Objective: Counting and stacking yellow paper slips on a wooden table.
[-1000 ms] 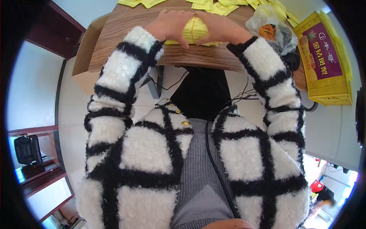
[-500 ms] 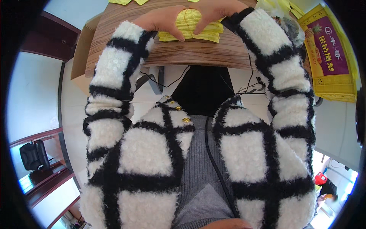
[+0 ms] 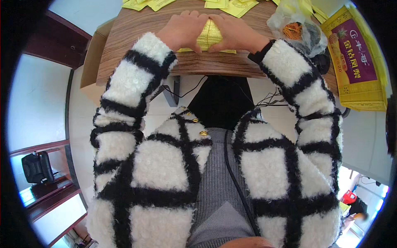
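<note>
I see left hand and right hand clamped around the yellow stack, thumbs nearside; stack lies near table front edge, bag off right.

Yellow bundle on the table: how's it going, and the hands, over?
Left hand, right hand: fingers curved around yellow bundle, one hand each side. Bundle on wooden table. Plastic bag to the right, not between hands and bundle.
</note>
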